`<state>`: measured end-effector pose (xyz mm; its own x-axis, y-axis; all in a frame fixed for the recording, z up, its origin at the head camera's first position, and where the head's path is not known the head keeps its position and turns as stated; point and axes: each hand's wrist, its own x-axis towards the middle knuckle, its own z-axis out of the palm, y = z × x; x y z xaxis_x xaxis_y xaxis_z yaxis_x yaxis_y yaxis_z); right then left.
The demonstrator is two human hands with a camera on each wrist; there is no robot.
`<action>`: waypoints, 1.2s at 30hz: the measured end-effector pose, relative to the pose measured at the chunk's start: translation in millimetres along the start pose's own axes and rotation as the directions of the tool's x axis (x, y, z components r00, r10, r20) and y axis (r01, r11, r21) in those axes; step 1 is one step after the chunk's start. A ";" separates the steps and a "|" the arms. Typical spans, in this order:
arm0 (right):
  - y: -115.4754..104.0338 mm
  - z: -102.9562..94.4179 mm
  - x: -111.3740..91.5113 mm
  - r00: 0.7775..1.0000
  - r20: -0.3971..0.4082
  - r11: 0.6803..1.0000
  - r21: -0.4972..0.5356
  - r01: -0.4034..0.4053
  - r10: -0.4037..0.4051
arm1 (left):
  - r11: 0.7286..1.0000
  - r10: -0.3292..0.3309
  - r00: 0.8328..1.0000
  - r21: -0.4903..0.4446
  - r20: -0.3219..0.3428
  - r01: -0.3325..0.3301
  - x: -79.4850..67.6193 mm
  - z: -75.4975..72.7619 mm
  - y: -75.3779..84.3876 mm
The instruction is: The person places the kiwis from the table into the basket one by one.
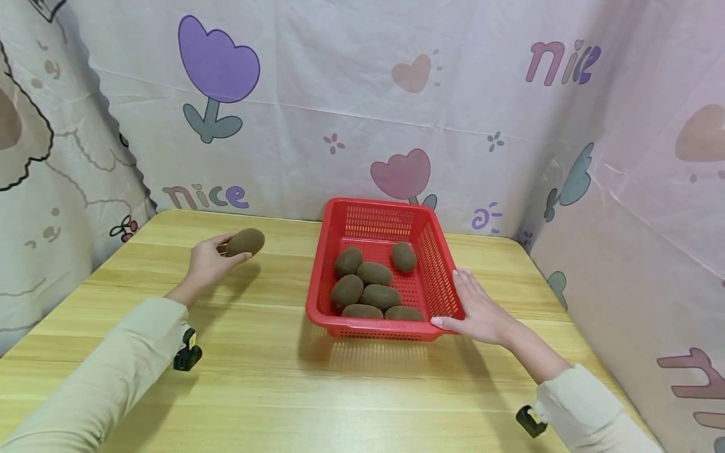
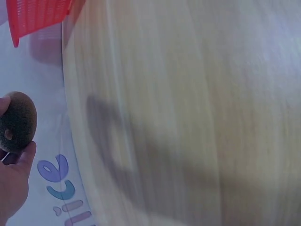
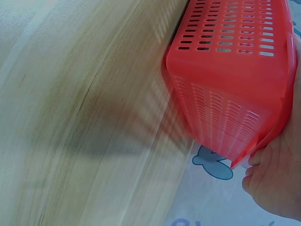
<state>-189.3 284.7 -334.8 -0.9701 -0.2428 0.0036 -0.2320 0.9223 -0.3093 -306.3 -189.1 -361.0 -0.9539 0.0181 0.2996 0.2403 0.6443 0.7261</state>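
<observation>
My left hand holds a brown kiwi between thumb and fingers, raised over the left part of the table. In the left wrist view, that kiwi shows at the left edge, in the fingers. A red plastic basket with slotted walls stands right of the middle. Several kiwis lie inside it, mostly to the left and front, with one apart at the back right. At the basket's front right corner rests my right hand, thumb on the front rim and fingers extended along the right rim.
The wooden table has rounded back corners. Behind it and at both sides hangs a printed cloth with flowers and lettering. Small black wrist cameras sit at the left cuff and right cuff.
</observation>
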 end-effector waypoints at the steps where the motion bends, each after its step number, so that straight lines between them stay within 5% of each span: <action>1: -0.4 -0.1 0.1 1.000 0.001 1.000 0.000 -0.001 0.001 | 1.000 0.000 1.000 -0.001 0.005 0.000 0.1 0.0 1.9; 22: -0.9 0.2 0.6 1.000 0.002 1.000 -0.004 0.004 -0.004 | 0.998 0.038 0.997 -0.058 0.073 -0.033 2.4 3.6 36.2; 36: -0.3 0.1 -0.2 1.000 0.001 1.000 -0.008 0.000 0.000 | 0.989 0.081 0.994 -0.126 0.077 -0.071 3.8 27.2 68.0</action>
<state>-189.0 284.5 -334.8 -0.9700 -0.2431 0.0031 -0.2327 0.9247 -0.3013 -298.5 -124.5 -327.3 -0.9423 0.1295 0.3086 0.3281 0.5396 0.7753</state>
